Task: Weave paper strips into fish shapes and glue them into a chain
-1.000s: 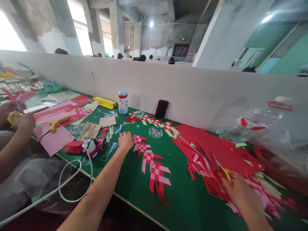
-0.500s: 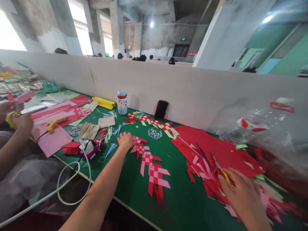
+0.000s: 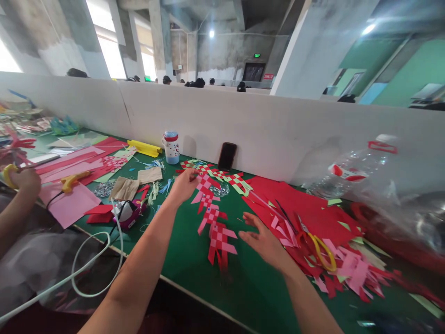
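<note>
My left hand is closed in a pinch at the upper end of a string of woven red-and-pink paper fish. The string hangs slantwise over the green table, its lowest fish trailing red tails towards me. To the right of the fish is my right hand, fingers spread and nothing in them. Yellow-handled scissors lie on red and pink paper scraps farther right. Behind the fish sits a small clear dish of beads or eyes, partly hidden.
A red-and-green woven string, a phone and a cup stand or lie along the white partition. At right is a large clear bottle. On the left, another person's hand holds yellow-handled scissors near a glue gun.
My right hand has let go of the scissors and moved left towards the fish. My left hand has lifted the fish string's upper end. The view has shifted slightly right.
</note>
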`<state>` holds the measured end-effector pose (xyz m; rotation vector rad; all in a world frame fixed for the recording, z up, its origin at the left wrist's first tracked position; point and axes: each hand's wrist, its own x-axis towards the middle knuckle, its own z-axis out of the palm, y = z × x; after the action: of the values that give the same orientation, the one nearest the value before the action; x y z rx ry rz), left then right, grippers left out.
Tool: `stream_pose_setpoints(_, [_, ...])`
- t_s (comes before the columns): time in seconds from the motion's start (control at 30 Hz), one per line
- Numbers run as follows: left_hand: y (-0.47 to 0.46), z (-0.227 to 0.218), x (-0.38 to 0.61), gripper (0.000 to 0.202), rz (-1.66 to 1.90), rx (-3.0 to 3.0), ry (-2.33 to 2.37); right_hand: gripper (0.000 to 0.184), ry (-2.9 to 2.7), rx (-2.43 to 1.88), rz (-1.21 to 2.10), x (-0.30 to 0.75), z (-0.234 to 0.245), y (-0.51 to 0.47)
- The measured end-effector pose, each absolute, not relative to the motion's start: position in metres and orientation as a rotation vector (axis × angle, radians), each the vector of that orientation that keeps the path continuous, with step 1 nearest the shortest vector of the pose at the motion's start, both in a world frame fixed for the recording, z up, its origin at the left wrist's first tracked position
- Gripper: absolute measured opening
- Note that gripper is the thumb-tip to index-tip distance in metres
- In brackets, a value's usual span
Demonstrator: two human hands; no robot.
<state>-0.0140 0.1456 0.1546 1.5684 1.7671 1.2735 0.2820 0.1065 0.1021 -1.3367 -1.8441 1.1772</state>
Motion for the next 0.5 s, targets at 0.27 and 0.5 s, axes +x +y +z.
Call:
stream_pose_setpoints(0.27, [0.119, 0.243, 0.003, 0.017, 1.644, 1.687, 1.280, 0.094, -1.561, -1.089, 1.585, 0.243, 0.098, 0.134])
stream_pose_setpoints(0.5, [0.112, 0.271, 0.002, 0.016, 1.725, 1.718, 1.215, 0.068, -1.456, -0.877, 1.827, 0.224, 0.099, 0.138])
